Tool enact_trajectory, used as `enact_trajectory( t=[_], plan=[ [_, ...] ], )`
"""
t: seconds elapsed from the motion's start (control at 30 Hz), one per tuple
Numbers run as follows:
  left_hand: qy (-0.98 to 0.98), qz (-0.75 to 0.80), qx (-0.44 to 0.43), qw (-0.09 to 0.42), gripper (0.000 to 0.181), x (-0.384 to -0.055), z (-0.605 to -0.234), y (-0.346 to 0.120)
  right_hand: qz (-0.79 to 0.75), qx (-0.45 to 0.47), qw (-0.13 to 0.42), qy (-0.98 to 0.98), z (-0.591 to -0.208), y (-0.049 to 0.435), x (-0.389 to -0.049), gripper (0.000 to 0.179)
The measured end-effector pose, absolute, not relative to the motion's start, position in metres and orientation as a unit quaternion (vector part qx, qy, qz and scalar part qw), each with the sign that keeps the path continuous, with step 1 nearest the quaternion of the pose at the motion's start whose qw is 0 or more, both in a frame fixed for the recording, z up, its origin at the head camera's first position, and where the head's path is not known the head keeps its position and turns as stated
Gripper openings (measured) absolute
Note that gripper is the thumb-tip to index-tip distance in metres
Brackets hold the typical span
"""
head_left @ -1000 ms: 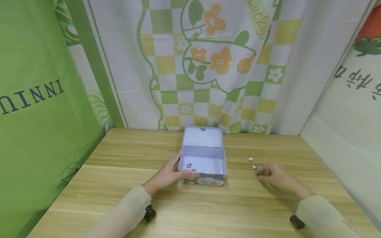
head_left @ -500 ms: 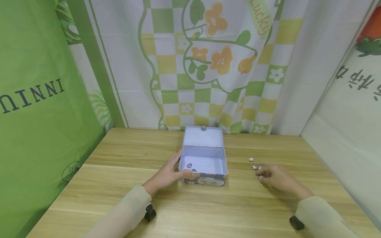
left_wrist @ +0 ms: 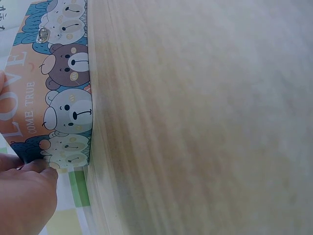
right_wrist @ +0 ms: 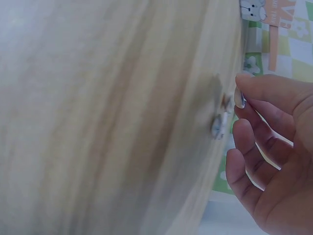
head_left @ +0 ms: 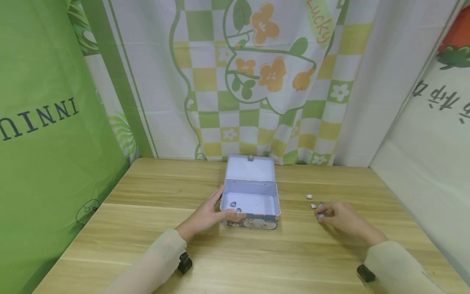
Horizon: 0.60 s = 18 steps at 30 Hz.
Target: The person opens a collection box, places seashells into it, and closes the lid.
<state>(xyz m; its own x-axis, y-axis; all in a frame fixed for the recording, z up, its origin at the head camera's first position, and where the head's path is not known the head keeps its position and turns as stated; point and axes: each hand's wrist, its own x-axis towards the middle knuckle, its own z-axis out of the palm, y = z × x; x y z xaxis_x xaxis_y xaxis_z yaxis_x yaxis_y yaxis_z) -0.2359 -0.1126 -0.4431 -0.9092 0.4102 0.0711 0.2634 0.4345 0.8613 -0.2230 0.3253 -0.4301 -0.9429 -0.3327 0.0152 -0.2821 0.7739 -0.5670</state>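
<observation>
A hinged tin box (head_left: 260, 223) with its lid raised sits at the middle of the table; bears and lettering are printed on it. My left hand (head_left: 202, 217) grips its left front corner, thumb on the front and fingers along the left side. Inside lie two small shells, one at the left (head_left: 233, 204) and one by the front wall. To the right of the box, my right hand (head_left: 345, 219) pinches a small pale shell (right_wrist: 239, 97) between thumb and forefinger, just above the table. Several more shells (right_wrist: 218, 126) lie beside those fingertips, partly blurred.
One white shell (head_left: 309, 197) lies a little farther back on the wooden table (head_left: 257, 261). Behind the box hangs a checkered curtain (head_left: 249, 118). Green cloth (head_left: 44, 171) borders the left side, and white cloth (head_left: 426, 171) the right.
The right hand's fingers have shifted slightly at the shells, and a pale shell shows between them. The left hand and the tin box have stayed in place.
</observation>
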Motion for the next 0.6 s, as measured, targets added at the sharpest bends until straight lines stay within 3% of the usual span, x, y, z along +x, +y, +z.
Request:
enact_trajectory(
  t=[0.6],
  plan=[
    [0.842, 0.494, 0.204, 0.071, 0.099, -0.239, -0.447, -0.112, -0.289, -0.203, -0.009, 0.935, -0.389, 0.309, -0.217, 0.023]
  ],
)
